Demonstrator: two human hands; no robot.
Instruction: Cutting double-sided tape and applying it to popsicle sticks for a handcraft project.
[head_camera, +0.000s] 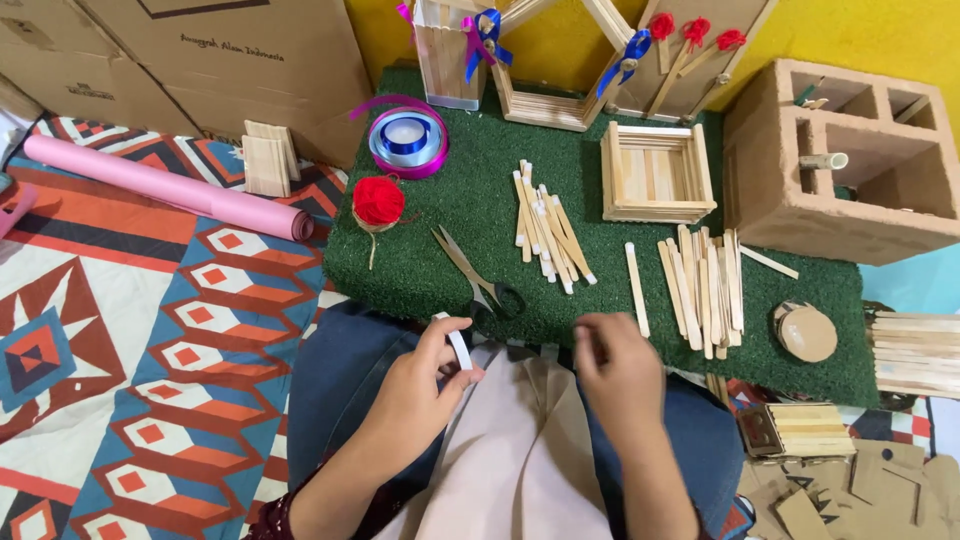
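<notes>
Left hand (425, 385) over the lap, near the front edge of the green artificial-grass mat (470, 190). Its fingers (440, 335) are closed on a short flat white stick (459, 345), pinched near the lower end, with the upper end standing free and tilted slightly left.

Right hand (617, 370) just beside it, also at the mat's front edge, blurred. Fingers curled inward; cannot tell whether they grip anything.

On the mat:
- Steel scissors with black handles (478, 275), lying shut, handles toward the person, just beyond the left hand.
- Loose heap of pale wooden craft sticks (545, 228) mid-mat.
- Single pale stick (636, 290) lying alone, just beyond the right hand.
- Second, larger heap of sticks (705, 285) to the right of it.
- Open square frame built of stacked sticks (657, 172) behind the heaps.
- Red pompom of yarn (378, 200) at the left edge.
- Stack of ribbon spools, purple and blue (407, 140), behind the pompom.
- Round cardboard disc (805, 332) at the right front corner.

Off the mat: hollow terracotta block (840, 160) to the right; rolled pink paper (170, 188) on the patterned rug (130, 330) at left; brown cardboard boxes (200, 60) behind.
</notes>
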